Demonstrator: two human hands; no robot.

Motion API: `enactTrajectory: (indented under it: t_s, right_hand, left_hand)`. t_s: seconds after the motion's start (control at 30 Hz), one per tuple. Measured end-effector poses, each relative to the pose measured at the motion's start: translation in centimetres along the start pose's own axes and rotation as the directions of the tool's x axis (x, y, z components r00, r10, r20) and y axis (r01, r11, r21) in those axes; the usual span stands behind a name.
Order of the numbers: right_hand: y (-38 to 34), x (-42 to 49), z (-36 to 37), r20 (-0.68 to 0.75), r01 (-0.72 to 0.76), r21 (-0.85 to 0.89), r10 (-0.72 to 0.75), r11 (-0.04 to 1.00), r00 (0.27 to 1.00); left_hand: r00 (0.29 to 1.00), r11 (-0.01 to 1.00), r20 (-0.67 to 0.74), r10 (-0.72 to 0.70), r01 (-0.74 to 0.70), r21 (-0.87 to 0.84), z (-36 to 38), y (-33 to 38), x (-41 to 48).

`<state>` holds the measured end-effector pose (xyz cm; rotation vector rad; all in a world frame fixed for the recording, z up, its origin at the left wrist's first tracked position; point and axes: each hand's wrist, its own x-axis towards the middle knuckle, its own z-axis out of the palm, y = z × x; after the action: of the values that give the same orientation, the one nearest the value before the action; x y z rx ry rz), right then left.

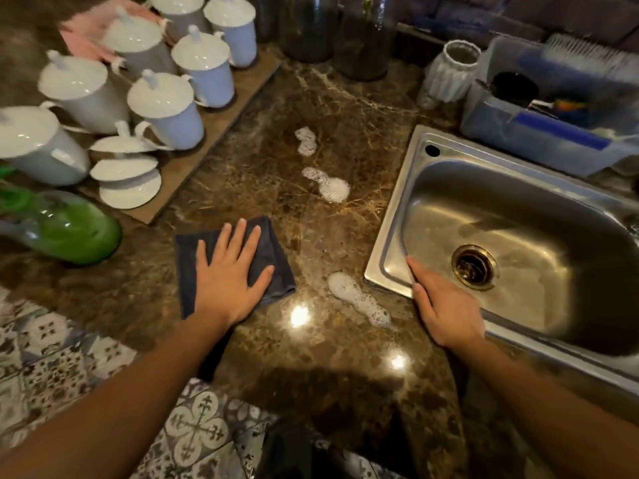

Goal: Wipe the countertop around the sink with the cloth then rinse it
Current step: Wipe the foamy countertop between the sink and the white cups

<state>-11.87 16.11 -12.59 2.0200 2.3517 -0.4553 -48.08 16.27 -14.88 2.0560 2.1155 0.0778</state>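
A dark blue cloth (273, 257) lies folded flat on the brown marble countertop (345, 357), left of the steel sink (390, 243). My left hand (230, 274) presses on the cloth with straight, spread fingers. My right hand (446, 305) rests on the sink's near left corner, fingers straight along the rim. Three patches of white foam sit on the counter between cloth and sink: one far (306, 141), one in the middle (328, 184), one near (359, 299). The sink basin holds nothing, and its brass drain (473, 266) is in plain sight.
Several white lidded cups (166, 108) stand on a brown board (186, 164) at the back left. A green bottle (69, 229) lies at the left. Dark glass jars (363, 39) and a white vase (449, 70) stand behind. A blue dish rack (553, 133) sits beyond the sink.
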Motion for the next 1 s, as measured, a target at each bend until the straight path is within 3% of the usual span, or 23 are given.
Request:
enactTrajectory:
  t_s: [0.13, 0.23, 0.3, 0.4, 0.57, 1.0]
  right_hand:
    - [-0.7, -0.4, -0.2, -0.008, -0.056, 0.026, 0.056, 0.998, 0.998]
    - [-2.9, 0.7, -0.1, 0.025, -0.284, 0.076, 0.283, 0.956, 0.959]
    - [-4.3, 1.9, 0.0, 0.065, -0.426, 0.124, 0.421, 0.896, 0.905]
    - [-4.9, 2.3, 0.6, -0.013, -0.428, 0.064, 0.43, 0.901, 0.903]
    - [-4.7, 1.9, 1.1, -0.083, -0.406, 0.05, 0.409, 0.912, 0.909]
    - [-4.9, 2.5, 1.5, -0.146, -0.479, 0.02, 0.477, 0.877, 0.867]
  left_hand:
    - [0.999, 0.999, 0.004, -0.033, 0.032, 0.033, 0.9, 0.8, -7.9]
    - [0.995, 0.996, 0.06, -0.085, 0.084, 0.019, 1.2, 1.6, -11.3]
    - [0.984, 0.984, 0.044, -0.173, 0.175, -0.043, 0.9, 2.7, -11.4]
    - [0.934, 0.929, 0.083, -0.347, 0.355, -0.103, 0.7, 4.9, -10.3]
    - [0.98, 0.981, 0.043, -0.194, 0.194, -0.005, 1.4, 3.4, -8.0]
    - [0.998, 1.0, 0.059, 0.019, -0.019, 0.009, -1.6, -2.7, 11.2]
